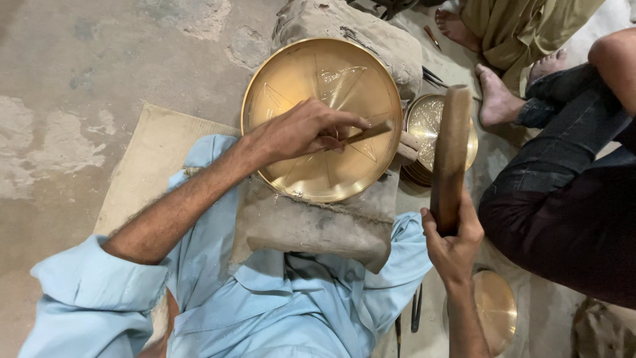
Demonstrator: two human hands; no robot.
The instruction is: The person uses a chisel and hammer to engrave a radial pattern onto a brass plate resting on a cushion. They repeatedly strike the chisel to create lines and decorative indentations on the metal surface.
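A large round brass plate (291, 73) with star-shaped lines cut into it rests on a worn cloth pad (318, 225) over my lap. My left hand (301, 129) lies on the plate's middle and pinches a thin chisel-like tool (371, 131) that points down onto the engraved surface. To the right of the plate, my right hand (454, 238) grips the lower end of a flat dark wooden mallet (450, 152) held upright in the air. I wear light blue clothes (265, 311).
A stack of smaller brass plates (424, 119) sits right of the big plate. Another brass dish (495, 308) lies on the floor by my right wrist. A person in dark trousers (563, 212) sits at right; bare feet (493, 96) rest nearby. Thin tools (416, 308) lie below.
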